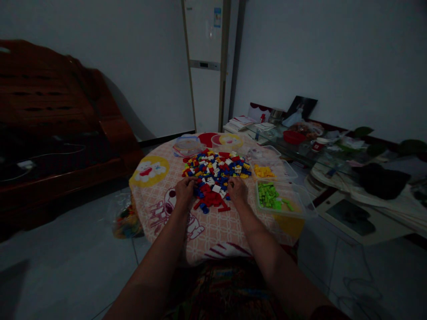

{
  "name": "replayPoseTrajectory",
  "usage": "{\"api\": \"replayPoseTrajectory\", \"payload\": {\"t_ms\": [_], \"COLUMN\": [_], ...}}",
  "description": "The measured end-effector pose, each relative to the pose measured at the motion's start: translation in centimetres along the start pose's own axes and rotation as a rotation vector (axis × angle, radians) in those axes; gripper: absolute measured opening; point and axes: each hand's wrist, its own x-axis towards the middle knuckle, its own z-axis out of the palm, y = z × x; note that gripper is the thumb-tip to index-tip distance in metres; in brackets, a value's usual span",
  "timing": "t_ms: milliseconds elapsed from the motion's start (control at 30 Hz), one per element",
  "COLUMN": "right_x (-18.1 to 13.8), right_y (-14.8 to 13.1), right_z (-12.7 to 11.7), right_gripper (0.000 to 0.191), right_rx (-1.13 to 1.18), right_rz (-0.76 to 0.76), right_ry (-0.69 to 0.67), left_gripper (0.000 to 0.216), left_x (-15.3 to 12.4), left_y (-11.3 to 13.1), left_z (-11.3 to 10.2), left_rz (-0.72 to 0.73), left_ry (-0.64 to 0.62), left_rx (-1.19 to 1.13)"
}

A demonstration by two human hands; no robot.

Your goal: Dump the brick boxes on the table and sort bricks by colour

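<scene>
A heap of mixed toy building bricks [210,171] in red, blue, white and yellow lies on the round, cloth-covered table [216,235]. At the heap's left edge is my left hand [185,191], its fingers curled inward against the bricks. My right hand [238,191] rests at the right edge, thumb and fingers drawn together near some blue bricks. Whatever either hand grips is too small and dark to make out. Between the hands lie red bricks [211,195] and a white flat brick [216,189].
Right of the heap, a clear box holds green bricks [268,195]; behind it another holds yellow bricks [264,171]. A clear container [187,144] stands at the table's back. A cluttered glass table [300,149] is at right, a wooden bench [60,102] at left.
</scene>
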Motion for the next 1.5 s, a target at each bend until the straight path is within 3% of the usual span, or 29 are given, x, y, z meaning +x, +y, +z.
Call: {"api": "replayPoseTrajectory", "payload": {"t_ms": [200, 433, 633, 700, 800, 933, 1100, 1500], "right_x": [-0.4, 1.7, 4.4, 4.3, 3.3, 1.4, 0.0, 0.0], "right_y": [0.3, 1.2, 3.1, 3.2, 2.5, 1.0, -0.1, 0.0], "right_z": [-0.1, -2.5, -5.0, -5.1, -4.3, -2.3, -0.4, 1.0], "right_gripper": [0.021, 0.024, 0.055, 0.057, 0.045, 0.029, 0.023, 0.032], "right_rx": [0.051, 0.264, 0.274, 0.300, 0.303, 0.253, 0.109, -0.066], "right_rz": [-0.002, 0.161, 0.297, 0.288, 0.243, 0.106, -0.022, -0.101], "right_ry": [0.120, 0.360, 0.546, 0.519, 0.431, 0.212, -0.034, -0.156], "left_gripper": [0.031, 0.033, 0.030, 0.030, 0.031, 0.032, 0.030, 0.027], "left_x": [0.0, 0.2, -0.1, 0.0, 0.0, 0.1, 0.0, -0.4], "left_y": [-0.1, -0.6, -0.1, -0.1, -0.3, -0.5, -0.2, 0.8], "left_z": [-0.1, -0.1, -0.2, -0.2, -0.2, -0.2, -0.2, -0.2], "left_rz": [0.002, 0.004, 0.036, 0.026, 0.020, 0.019, 0.014, 0.006], "left_ry": [0.005, 0.014, 0.013, 0.017, 0.011, 0.008, 0.014, 0.012], "left_rx": [0.016, 0.066, 0.062, 0.050, 0.045, 0.059, 0.054, 0.017]}}
